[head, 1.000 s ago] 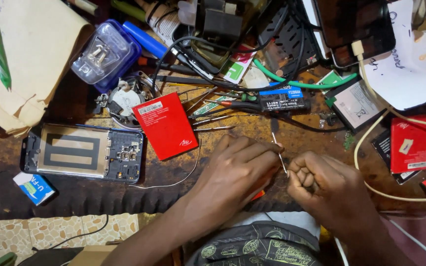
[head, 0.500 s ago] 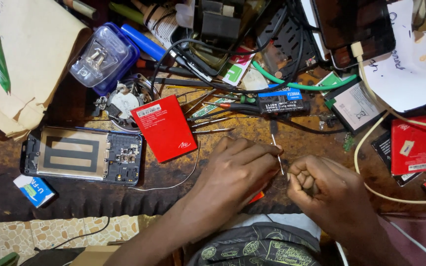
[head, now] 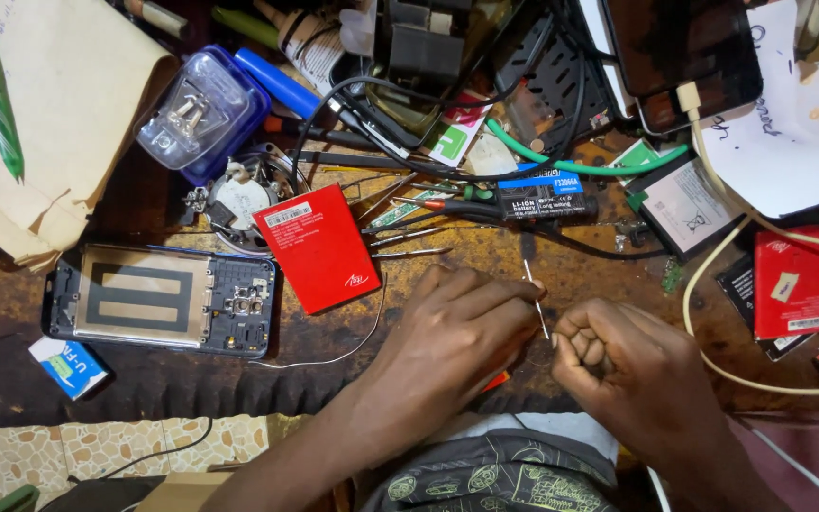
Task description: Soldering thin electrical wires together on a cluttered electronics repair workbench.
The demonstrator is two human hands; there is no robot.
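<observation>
Two hands are meeting near the surface's front edge: left hand (head: 457, 327) pinching a thin metal tool (head: 536, 299), right hand (head: 632, 374) curling closed.

The worn, dark brown wooden tabletop (head: 485, 248) carries an opened phone with its back removed (head: 161, 301), a flat red rectangular battery (head: 318, 246) just beside it, a clear-lidded blue plastic box (head: 199, 114), crumpled brown paper (head: 59, 104), tangled black cables (head: 447, 85) and a small blue-and-white carton (head: 69, 365) near the front edge.

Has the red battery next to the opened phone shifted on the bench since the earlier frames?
No. The red battery lies in the same spot, just right of the opened phone, with the same small gap between them.
</observation>
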